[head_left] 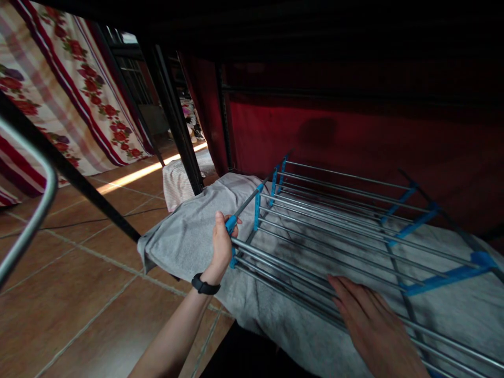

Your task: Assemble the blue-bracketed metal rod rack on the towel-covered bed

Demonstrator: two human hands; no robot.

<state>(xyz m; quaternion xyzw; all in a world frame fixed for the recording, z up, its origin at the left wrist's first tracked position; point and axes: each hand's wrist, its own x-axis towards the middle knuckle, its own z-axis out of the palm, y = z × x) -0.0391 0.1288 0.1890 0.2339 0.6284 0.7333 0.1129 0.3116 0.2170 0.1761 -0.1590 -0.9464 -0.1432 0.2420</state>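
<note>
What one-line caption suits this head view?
Left hand grips the corner of a metal drying rack lying on a grey blanket; right hand rests flat on its rods.

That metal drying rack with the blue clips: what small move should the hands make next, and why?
Probably lift the left end a little. The left hand is closed around the corner of the grey metal drying rack with blue plastic joints, the right hand lies flat on its rails, and the rack rests on a grey towel.
</note>
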